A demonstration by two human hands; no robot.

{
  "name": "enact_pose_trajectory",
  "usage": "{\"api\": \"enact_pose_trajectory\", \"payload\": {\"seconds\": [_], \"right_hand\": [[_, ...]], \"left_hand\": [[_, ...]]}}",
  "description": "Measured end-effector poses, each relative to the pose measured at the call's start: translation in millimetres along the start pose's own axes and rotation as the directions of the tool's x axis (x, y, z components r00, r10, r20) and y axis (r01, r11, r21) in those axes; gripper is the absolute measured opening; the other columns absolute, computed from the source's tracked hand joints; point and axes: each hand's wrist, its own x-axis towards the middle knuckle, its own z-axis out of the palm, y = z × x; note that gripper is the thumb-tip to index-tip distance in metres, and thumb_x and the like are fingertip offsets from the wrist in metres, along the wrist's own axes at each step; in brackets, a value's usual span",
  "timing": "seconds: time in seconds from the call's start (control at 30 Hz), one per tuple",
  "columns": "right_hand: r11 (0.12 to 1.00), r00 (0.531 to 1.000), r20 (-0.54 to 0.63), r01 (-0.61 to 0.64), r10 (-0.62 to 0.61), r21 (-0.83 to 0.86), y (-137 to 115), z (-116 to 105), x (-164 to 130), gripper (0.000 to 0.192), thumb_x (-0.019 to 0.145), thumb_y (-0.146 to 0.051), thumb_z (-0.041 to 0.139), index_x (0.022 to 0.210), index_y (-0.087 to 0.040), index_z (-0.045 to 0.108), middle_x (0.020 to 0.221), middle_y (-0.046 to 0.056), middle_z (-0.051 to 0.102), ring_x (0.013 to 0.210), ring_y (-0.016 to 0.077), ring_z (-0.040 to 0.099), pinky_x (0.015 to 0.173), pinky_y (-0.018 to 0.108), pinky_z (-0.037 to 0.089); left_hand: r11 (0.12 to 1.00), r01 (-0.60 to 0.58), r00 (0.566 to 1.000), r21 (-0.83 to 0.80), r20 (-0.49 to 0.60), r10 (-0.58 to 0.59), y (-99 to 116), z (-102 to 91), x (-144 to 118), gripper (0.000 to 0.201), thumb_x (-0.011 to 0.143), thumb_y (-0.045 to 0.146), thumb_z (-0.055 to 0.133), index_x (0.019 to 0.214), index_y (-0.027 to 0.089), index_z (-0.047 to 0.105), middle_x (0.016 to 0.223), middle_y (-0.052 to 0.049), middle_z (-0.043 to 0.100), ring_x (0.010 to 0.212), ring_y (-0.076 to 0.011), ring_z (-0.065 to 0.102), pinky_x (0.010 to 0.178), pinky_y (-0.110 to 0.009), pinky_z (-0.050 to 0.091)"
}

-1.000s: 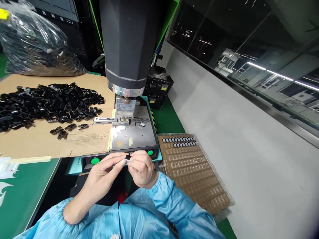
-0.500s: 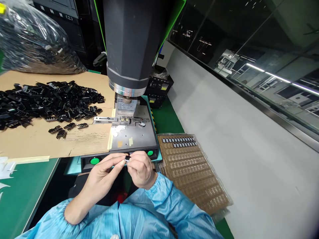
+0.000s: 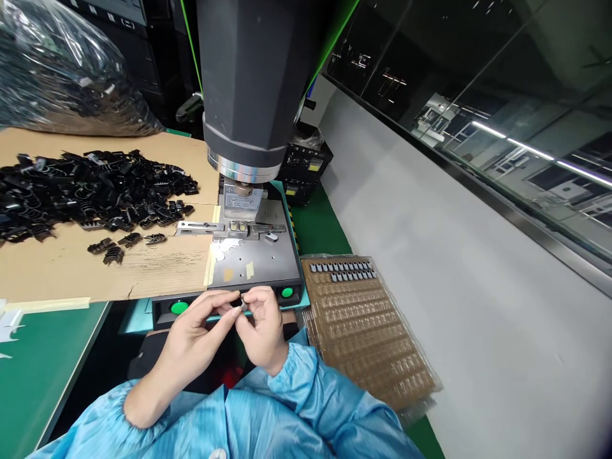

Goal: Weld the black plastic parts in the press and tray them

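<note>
Head view, small part [image 3: 243, 305] partly hidden, held between hands [image 3: 194, 335] [image 3: 262, 328]

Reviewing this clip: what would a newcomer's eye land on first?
Probably the big dark grey machine head at the top centre, hanging over a metal plate. Next, the heap of black parts spread over cardboard on the left, and the tray on the right with small parts in its far rows. Low in the middle, the left hand and right hand pinch a tiny piece.
</note>
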Motion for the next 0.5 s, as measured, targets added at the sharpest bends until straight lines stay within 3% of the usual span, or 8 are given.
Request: {"api": "enact_pose_trajectory", "payload": {"seconds": [0.17, 0.3, 0.5], "right_hand": [[0.996, 0.996, 0.0, -0.084, 0.084, 0.03, 2.6, 1.8, -3.0, 0.022, 0.099, -0.015, 0.06, 0.119, -0.023, 0.061, 0.113, 0.009, 0.065, 0.101, 0.0189, 0.073, 0.088, 0.031, 0.066], [0.992, 0.992, -0.009, -0.123, 0.123, -0.019, 2.3, -0.7, 0.6, 0.011, 0.1, -0.017, 0.061, 0.109, -0.022, 0.065, 0.105, 0.008, 0.07, 0.096, 0.0191, 0.074, 0.086, 0.031, 0.066], [0.987, 0.988, 0.007, -0.152, 0.153, -0.057, -0.8, -1.5, 4.0, 0.013, 0.096, -0.016, 0.065, 0.107, -0.022, 0.068, 0.106, 0.007, 0.074, 0.096, 0.0196, 0.076, 0.085, 0.031, 0.066]], "left_hand": [[0.994, -0.067, 0.997, 0.088, 0.048, 0.063, -0.5, -4.8, -0.9, 0.031, 0.102, 0.035, 0.075, 0.132, 0.028, 0.078, 0.122, -0.007, 0.075, 0.098, -0.0178, 0.074, 0.09, -0.031, 0.064], [0.968, -0.187, 0.982, 0.166, 0.067, 0.178, -0.8, -7.0, -1.5, 0.031, 0.101, 0.029, 0.075, 0.133, 0.029, 0.077, 0.124, -0.006, 0.077, 0.11, -0.0214, 0.074, 0.096, -0.034, 0.062], [0.92, -0.245, 0.969, 0.307, 0.033, 0.247, -4.6, -7.5, -2.2, 0.038, 0.1, 0.03, 0.078, 0.137, 0.027, 0.072, 0.117, -0.005, 0.08, 0.1, -0.0211, 0.075, 0.092, -0.034, 0.061]]}}
